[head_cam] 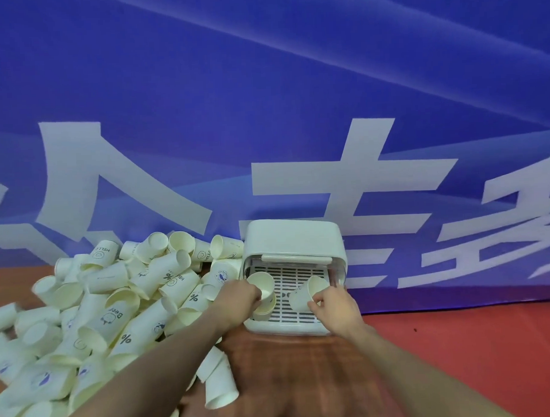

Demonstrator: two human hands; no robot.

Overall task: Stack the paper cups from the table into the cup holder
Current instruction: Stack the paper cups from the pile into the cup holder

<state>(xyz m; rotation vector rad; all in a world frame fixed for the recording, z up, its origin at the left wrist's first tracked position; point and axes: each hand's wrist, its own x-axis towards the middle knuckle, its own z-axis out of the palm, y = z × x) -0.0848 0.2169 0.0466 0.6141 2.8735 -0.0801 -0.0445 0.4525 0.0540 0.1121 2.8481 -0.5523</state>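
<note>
Barely begun: two cream paper cups (pixel 261 285) gripped, one per hand, left hand (pixel 239 298) and right hand (pixel 334 304), over white slatted cup holder (pixel 295 238); large loose cup heap (pixel 99 308) left untouched

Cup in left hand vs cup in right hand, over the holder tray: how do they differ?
Left-hand cup stands mouth up, nested in another cup; right-hand cup lies tilted, mouth facing away up-right. The left hand grips its cup at the rim; the right hand pinches its cup near the base. Both are plain cream paper cups over the cup holder tray.
</note>
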